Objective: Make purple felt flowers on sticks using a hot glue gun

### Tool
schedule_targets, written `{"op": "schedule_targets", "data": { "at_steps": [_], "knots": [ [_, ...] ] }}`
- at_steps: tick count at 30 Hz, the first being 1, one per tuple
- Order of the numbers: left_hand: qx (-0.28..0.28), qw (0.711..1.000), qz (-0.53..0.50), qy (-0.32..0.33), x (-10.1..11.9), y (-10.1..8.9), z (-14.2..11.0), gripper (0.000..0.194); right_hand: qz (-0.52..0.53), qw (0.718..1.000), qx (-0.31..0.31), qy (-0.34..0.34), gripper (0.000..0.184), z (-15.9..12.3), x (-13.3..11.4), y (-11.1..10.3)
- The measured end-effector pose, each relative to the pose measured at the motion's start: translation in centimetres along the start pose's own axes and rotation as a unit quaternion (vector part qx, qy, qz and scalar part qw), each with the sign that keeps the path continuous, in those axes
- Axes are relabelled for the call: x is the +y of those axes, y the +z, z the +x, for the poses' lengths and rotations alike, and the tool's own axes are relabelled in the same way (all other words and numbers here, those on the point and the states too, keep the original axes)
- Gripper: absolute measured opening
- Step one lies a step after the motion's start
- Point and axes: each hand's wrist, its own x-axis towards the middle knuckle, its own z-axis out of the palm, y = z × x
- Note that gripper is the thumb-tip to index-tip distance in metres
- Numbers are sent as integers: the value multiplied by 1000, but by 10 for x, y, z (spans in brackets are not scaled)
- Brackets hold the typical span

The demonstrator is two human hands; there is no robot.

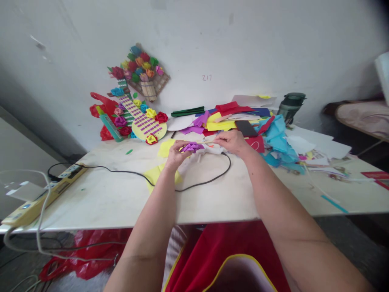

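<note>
My left hand (178, 153) is closed around a purple crepe paper flower (192, 147) with folded petals. A thin wooden stick (207, 142) runs from the flower to my right hand (229, 141), whose fingers pinch its other end. Whether the stick's tip goes into the flower or lies against it, I cannot tell. Just below the stick lies a white tool, apparently a glue gun (212, 150), with a black cord (204, 185) looping across the table; my hands partly hide it. Pieces of yellow crepe paper (158, 175) lie beside my left hand.
Paper flower crafts, including a guitar shape (148, 119), stand at the back left with a glue bottle (110, 125). Coloured paper (223, 117), a dark phone-like slab (245, 128) and blue crepe paper (281, 140) crowd the right. A power strip (57, 190) lies along the left edge.
</note>
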Motion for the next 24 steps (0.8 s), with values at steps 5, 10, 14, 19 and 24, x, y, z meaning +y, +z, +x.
{"op": "schedule_targets", "data": {
  "at_steps": [5, 10, 14, 19, 24],
  "knots": [
    [3, 1000, 3, 5, -1, 1, 0, 27, -41, 999, -15, -7, 27, -1, 1, -1],
    [1, 1000, 8, 12, -4, 2, 0, 25, -60, 998, -28, -3, 32, -1, 1, -1],
    [-2, 1000, 8, 16, -7, 2, 1, 26, -62, 997, -38, 3, 36, -1, 0, -3],
    [-12, 999, 9, 30, -10, 2, 2, 29, -70, 996, -50, 6, 36, -2, -1, -5],
    [-9, 999, 12, 37, -11, 2, 2, 28, -79, 996, -51, 2, 37, -1, -3, -6]
  ]
}}
